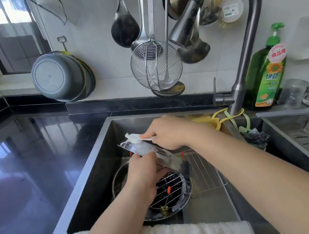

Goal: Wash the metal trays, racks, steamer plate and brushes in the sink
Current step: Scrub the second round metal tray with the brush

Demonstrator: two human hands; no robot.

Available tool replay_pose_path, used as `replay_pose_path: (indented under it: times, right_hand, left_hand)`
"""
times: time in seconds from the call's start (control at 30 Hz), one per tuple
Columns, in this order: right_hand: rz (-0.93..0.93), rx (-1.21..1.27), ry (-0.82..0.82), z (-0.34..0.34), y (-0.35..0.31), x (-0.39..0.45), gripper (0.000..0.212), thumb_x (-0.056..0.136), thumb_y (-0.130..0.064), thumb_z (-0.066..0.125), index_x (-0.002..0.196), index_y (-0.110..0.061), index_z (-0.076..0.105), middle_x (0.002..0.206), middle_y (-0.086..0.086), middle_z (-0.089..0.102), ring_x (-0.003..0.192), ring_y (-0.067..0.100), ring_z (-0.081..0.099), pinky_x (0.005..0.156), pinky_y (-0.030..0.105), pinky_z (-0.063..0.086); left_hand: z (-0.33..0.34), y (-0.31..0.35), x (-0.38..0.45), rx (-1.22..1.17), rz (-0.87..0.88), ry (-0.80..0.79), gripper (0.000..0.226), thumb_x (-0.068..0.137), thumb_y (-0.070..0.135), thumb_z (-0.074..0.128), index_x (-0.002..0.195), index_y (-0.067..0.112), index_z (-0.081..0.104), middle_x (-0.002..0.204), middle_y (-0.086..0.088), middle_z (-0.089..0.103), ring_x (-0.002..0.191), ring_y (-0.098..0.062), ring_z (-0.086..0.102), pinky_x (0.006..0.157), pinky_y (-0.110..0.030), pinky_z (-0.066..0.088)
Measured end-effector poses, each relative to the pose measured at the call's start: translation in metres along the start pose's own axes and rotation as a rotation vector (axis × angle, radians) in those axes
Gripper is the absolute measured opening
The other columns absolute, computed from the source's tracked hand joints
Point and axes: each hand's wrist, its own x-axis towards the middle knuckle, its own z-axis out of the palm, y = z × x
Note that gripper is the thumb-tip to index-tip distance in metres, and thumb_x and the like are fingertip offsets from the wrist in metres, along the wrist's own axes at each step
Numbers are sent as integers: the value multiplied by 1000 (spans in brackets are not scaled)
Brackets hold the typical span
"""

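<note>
Tray (pixel 153 154) held tilted over the sink (pixel 88 162), long axis running from far-left down to near-right, gripped at its near edge by the left hand (pixel 141 170), with the right hand (pixel 164 133) pinching a soapy cloth (pixel 133 138) against its far-left end.

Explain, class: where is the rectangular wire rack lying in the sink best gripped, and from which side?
Grip the wire rack by its near rim wire, coming from above on the right: it lies flat, and the metal tray and round steamer plate cover its left.
</note>
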Motion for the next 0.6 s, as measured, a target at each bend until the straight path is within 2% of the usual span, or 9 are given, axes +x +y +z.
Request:
replay_pose_path:
  times: [0.03, 0.07, 0.1, 0.13, 0.17, 0.3, 0.4, 0.5, 0.6]
  right_hand:
    - [14, 39, 6, 5, 7, -21, 53, 104, -16, 40, 140, -53, 51, 141, -4, 58, 122, 25, 57, 87, 38, 50]
    - [40, 75, 3, 12, 15, -43, 50, 106, -19, 40, 141, -54, 49, 123, -8, 64, 103, 19, 62, 74, 34, 49]
    - [77, 106, 5, 22, 20, -64, 49, 107, -21, 40, 141, -56, 47, 100, -13, 60, 81, 13, 59, 62, 32, 45]
    - [113, 128, 26, 32, 23, -80, 50, 107, -22, 42, 142, -57, 45, 86, -17, 51, 70, 10, 53, 57, 32, 43]
    - [139, 148, 76, 44, 25, -91, 51, 107, -22, 44, 143, -58, 43, 82, -16, 47, 70, 10, 52, 58, 32, 44]
    - [123, 325, 261, 82, 23, -95, 52, 105, -24, 47, 147, -53, 40, 97, -11, 58, 87, 13, 55, 62, 24, 41]
    - [253, 325, 311, 83, 42, -97, 50, 105, -23, 46, 145, -53, 44, 76, -10, 49, 67, 11, 48, 55, 29, 35]
    - [346, 424, 317, 89, 45, -95, 50, 103, -21, 47, 142, -52, 49, 70, -9, 46, 59, 10, 42, 55, 30, 38]
    - [183, 509, 348, 93, 6, -85, 52, 101, -19, 51, 143, -50, 49, 86, -10, 53, 78, 16, 52, 71, 34, 49]
  left_hand:
    - [0, 0, 3, -21, -10, 13, 41, 91, -11, 38, 123, -1, 62, 103, -22, 77, 98, -40, 75, 89, -48, 62]
    - [-1, -1, 6, -57, -23, 31, 40, 92, -10, 36, 123, -6, 61, 101, -25, 77, 96, -41, 75, 88, -48, 63]
    - [-1, -1, 8, -95, -37, 52, 37, 95, -7, 35, 123, -8, 60, 99, -27, 76, 94, -42, 76, 86, -48, 63]
    - [0, -2, 9, -136, -48, 71, 35, 98, -3, 35, 124, -8, 59, 98, -27, 76, 91, -41, 76, 84, -48, 63]
    - [1, -1, 10, -168, -53, 89, 34, 102, 0, 35, 126, -7, 58, 98, -26, 76, 89, -40, 77, 82, -47, 63]
    - [2, 8, 7, -299, -2, 159, 28, 106, 0, 36, 123, -10, 56, 102, -27, 74, 90, -38, 76, 78, -44, 62]
    - [-9, 18, 13, -535, 19, 246, 25, 109, 4, 38, 126, -7, 53, 114, -27, 68, 99, -38, 72, 88, -47, 59]
    - [-2, 11, 10, -567, -55, 158, 32, 112, 20, 41, 129, -3, 52, 119, -26, 66, 105, -40, 69, 90, -50, 57]
    - [12, 1, 8, -455, -167, 12, 29, 108, 21, 46, 113, -4, 60, 110, -23, 68, 96, -38, 71, 88, -48, 58]
